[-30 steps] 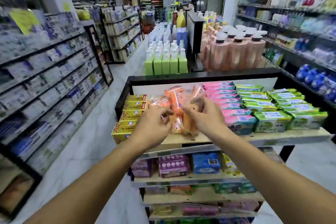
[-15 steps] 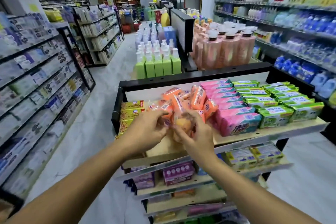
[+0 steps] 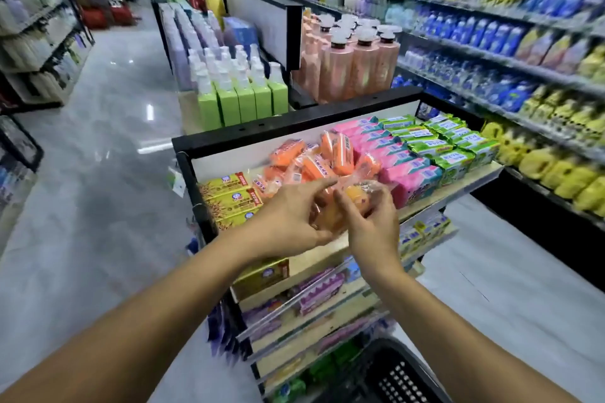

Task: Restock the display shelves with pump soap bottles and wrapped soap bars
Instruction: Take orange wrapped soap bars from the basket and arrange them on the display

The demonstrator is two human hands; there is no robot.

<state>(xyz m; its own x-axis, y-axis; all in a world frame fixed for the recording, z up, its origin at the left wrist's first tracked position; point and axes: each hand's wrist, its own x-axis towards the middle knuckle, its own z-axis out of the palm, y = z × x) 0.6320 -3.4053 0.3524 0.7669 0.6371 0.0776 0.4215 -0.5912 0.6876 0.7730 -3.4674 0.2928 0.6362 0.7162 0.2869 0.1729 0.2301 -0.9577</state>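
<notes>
In the head view both hands meet over the front of the top display shelf (image 3: 465, 185). My right hand (image 3: 371, 226) grips an orange soap bar in clear wrap (image 3: 357, 197). My left hand (image 3: 284, 217) holds the other end of the same orange pack (image 3: 329, 221), index finger stretched out over it. Behind them lies a loose pile of orange wrapped bars (image 3: 311, 162). Yellow soap boxes (image 3: 230, 198) sit to its left, pink bars (image 3: 389, 154) and green bars (image 3: 442, 145) to its right.
Green pump bottles (image 3: 242, 101) and tall pink pump bottles (image 3: 353, 65) stand on the units behind the shelf. Lower tiers (image 3: 314, 298) hold purple and green packs. A black basket (image 3: 393, 373) sits at the bottom right. Stocked aisle shelves (image 3: 523, 52) run along the right, floor (image 3: 108, 173) on the left.
Both hands stay on the orange pack and have drawn it slightly toward the shelf front. The view has swung so the shelf tilts, and the black basket has come into sight.
</notes>
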